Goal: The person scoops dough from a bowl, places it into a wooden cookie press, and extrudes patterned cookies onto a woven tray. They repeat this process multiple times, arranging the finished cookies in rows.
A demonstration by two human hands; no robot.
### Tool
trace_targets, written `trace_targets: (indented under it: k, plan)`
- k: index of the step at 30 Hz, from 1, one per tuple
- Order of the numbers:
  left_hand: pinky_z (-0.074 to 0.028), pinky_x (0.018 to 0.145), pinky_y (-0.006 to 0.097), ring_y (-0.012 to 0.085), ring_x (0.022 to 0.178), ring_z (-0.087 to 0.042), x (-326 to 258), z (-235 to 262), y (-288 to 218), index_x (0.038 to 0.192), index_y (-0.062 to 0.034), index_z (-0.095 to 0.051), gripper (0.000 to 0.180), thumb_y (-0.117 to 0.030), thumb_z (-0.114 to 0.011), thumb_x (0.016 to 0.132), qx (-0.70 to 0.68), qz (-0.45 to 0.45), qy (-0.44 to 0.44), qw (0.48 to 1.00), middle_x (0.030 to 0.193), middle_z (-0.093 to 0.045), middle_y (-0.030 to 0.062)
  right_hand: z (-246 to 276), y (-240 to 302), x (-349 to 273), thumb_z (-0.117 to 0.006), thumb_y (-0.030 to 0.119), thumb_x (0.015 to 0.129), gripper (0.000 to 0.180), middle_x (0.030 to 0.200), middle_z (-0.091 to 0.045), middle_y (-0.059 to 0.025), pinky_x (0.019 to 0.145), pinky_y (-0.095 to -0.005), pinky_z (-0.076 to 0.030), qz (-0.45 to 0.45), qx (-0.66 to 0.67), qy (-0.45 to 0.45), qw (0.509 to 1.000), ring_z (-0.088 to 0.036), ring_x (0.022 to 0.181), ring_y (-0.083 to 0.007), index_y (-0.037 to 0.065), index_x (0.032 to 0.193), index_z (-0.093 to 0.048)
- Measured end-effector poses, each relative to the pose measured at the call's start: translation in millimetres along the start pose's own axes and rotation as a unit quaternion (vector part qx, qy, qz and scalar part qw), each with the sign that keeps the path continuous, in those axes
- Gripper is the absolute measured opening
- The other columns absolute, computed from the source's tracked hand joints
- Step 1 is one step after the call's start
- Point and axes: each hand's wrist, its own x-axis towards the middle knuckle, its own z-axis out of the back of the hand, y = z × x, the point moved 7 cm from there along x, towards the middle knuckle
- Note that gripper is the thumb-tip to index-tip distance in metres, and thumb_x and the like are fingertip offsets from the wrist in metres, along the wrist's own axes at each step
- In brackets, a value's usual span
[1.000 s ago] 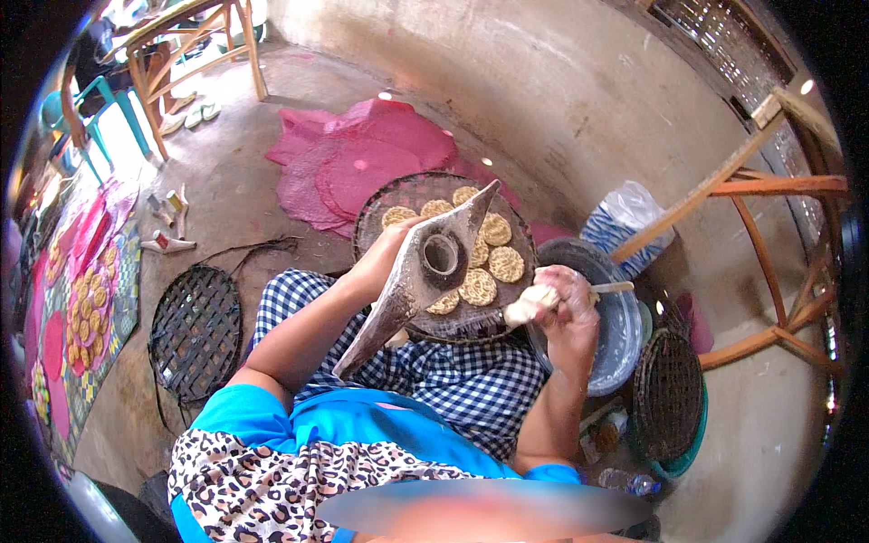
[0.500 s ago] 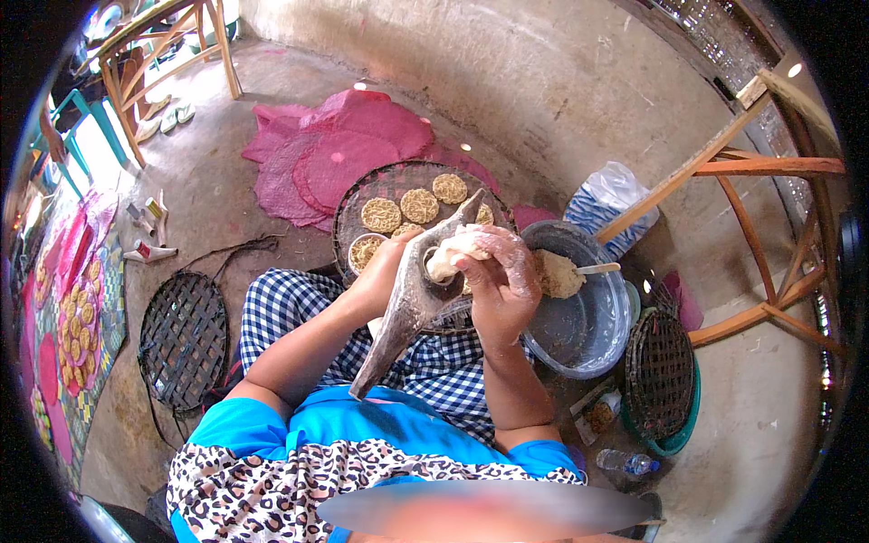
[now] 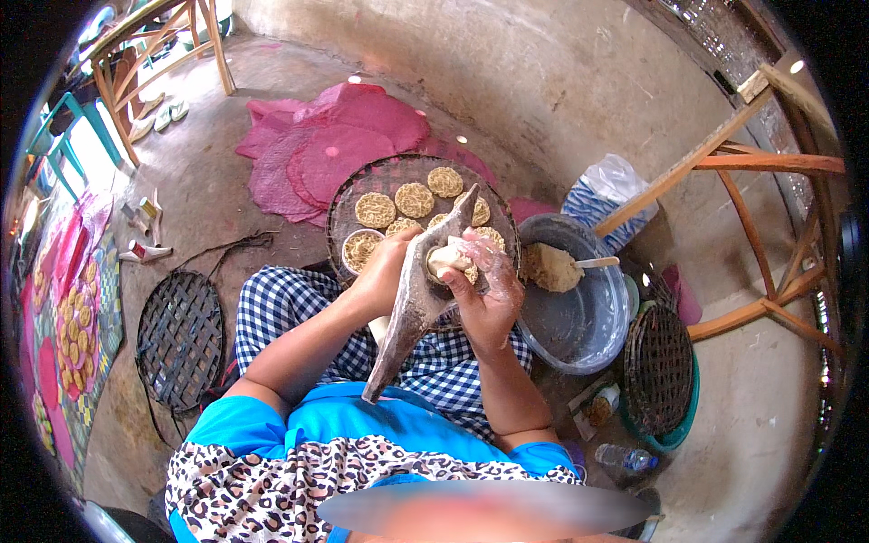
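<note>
Nearest, across the lap, lies a checked cloth [image 3: 290,312]. Above it both hands work at a long wooden tool [image 3: 404,317], which slants from one o'clock at its far tip to seven o'clock at its near end. The left hand [image 3: 391,267] grips its left edge at nine o'clock, fingers wrapped behind and their tips hidden.

The right hand [image 3: 491,294] comes in from four o'clock — and here is the change. A second ago it holds the pale dough [image 3: 444,260] out by the basin, while the tool's round hole is bare; now the dough sits in the mouth of that hole. The right fingers are half curled against it, smeared white; whether they pinch it or only press, I cannot tell. Dough and tool have come together, so filling the hole looks like the step in hand.

Just beyond, the round tray [image 3: 391,170] bears cakes [image 3: 414,200] of thin strands. At three o'clock the grey basin [image 3: 584,330] holds another lump [image 3: 552,269] with a pale handle in it. Farther, toward eleven o'clock, pink sheets [image 3: 353,149] overlap on the floor.
</note>
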Motion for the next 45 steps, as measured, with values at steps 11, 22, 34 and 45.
trace_targets:
  k: [11, 22, 34, 45]
  plan:
    - [-0.047, 0.072, 0.032, 0.0171, 0.08, -0.059, 8, 7, -11, 0.097, 0.0001, -0.06, 0.042, -0.016, -0.072, 0.059, -0.029, -0.022, 0.007, 0.999, 0.086, -0.062, 0.0105, 11, -24, -13, -0.024, 0.069, 0.08, 0.083, 0.134, -0.034, -0.0196, 0.105, -0.0416, -0.017, -0.032, 0.161, -0.013, 0.986, -0.025, 0.128, -0.0289, -0.001, 0.113, -0.052]
    - [-0.048, 0.072, 0.032, 0.0207, 0.081, -0.059, 41, -22, -51, 0.101, 0.0021, -0.056, 0.033, -0.005, -0.068, 0.071, -0.613, 0.034, 0.164, 0.772, 0.09, -0.06, 0.0135, -35, -80, -76, -0.058, 0.045, 0.076, 0.068, 0.084, -0.06, -0.0222, 0.066, -0.0363, -0.052, -0.397, 0.636, 0.171, 0.639, -0.062, 0.072, -0.0293, -0.013, 0.109, -0.046]
    - [-0.034, 0.08, 0.038, 0.0279, 0.078, -0.055, 16, 20, -17, 0.085, -0.007, -0.059, 0.031, -0.017, -0.069, 0.058, 0.206, -0.208, -0.065, 0.954, 0.079, -0.058, 0.0108, 8, -86, -40, -0.052, 0.028, 0.083, 0.032, 0.083, -0.05, -0.0056, 0.063, -0.026, -0.048, -0.444, 0.49, -0.2, 0.724, -0.052, 0.071, -0.0136, 0.006, 0.104, -0.044]
    - [-0.032, 0.084, 0.038, 0.0207, 0.075, -0.057, 1, -1, -3, 0.079, -0.0069, -0.054, 0.023, -0.015, -0.061, 0.058, 0.345, -0.267, 0.062, 0.898, 0.071, -0.053, 0.0053, 4, -4, -24, -0.046, 0.004, 0.077, 0.055, 0.105, -0.05, -0.0199, 0.086, -0.0325, -0.041, 0.064, 0.032, -0.019, 0.997, -0.05, 0.094, -0.0204, -0.009, 0.128, -0.03]
